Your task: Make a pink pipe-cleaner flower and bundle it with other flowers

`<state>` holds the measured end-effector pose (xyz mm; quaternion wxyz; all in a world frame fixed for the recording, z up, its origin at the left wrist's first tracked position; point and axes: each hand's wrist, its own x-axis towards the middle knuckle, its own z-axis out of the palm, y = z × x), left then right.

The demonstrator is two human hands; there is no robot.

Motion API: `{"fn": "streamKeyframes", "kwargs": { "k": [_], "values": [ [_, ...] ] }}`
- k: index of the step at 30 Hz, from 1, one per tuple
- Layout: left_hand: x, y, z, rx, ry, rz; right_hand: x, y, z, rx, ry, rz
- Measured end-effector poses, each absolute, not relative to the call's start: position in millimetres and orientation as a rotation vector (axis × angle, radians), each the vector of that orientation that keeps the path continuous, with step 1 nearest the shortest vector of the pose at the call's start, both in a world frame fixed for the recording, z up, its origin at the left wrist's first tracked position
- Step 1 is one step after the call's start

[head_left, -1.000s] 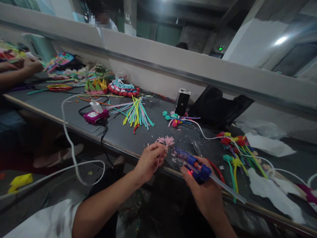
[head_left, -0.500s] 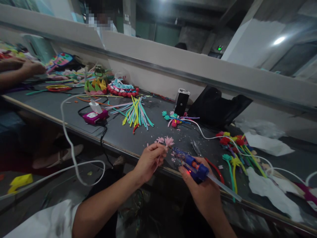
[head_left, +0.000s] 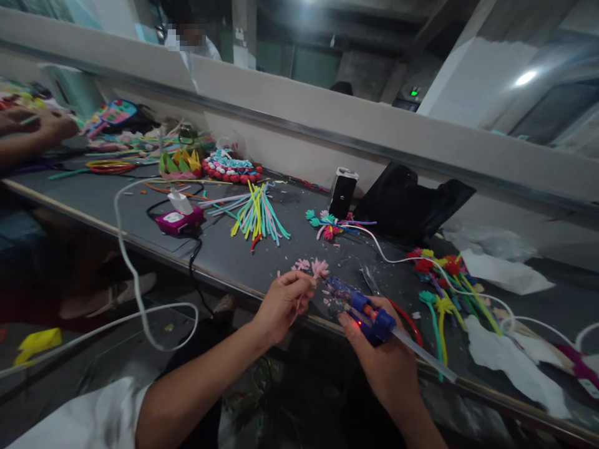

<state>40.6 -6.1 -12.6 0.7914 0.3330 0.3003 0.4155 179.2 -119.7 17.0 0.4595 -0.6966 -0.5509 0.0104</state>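
Note:
My left hand (head_left: 287, 302) pinches the stem of a pink pipe-cleaner flower (head_left: 320, 268), its petals fanned upward above the bench edge. In my right hand (head_left: 381, 352) is a blue hot glue gun (head_left: 362, 310) with a small red light lit and a clear glue stick (head_left: 425, 355) jutting from its back. The gun's nozzle points at the flower's base, close beside my left fingertips; whether they touch I cannot tell. Loose pink petal pieces (head_left: 302, 265) lie just behind the flower. Scissors (head_left: 369, 279) with red handles rest beyond the gun, partly hidden by it.
Yellow, teal and lilac pipe cleaners (head_left: 259, 215) lie mid-bench. Finished flowers (head_left: 440, 265) and white paper (head_left: 515, 368) are at the right. A white cable (head_left: 388, 259) crosses behind the gun; a purple power socket (head_left: 180, 219) sits left. A co-worker's hands (head_left: 42, 128) are far left.
My hands, the flower and the glue gun stay almost where they were. At the far left the co-worker's hands have shifted slightly, and a light green strip now shows in them.

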Motion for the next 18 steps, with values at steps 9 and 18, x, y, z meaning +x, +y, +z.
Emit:
{"fn": "streamKeyframes", "kwargs": {
  "k": [9,18],
  "values": [
    [40,-6,-12,0.719,0.654,0.894,181,-122,17,-1.678,-1.441,-0.059],
    [33,2,-13,0.740,0.629,0.960,238,-109,4,-2.054,-1.457,-0.444]
  ]
}}
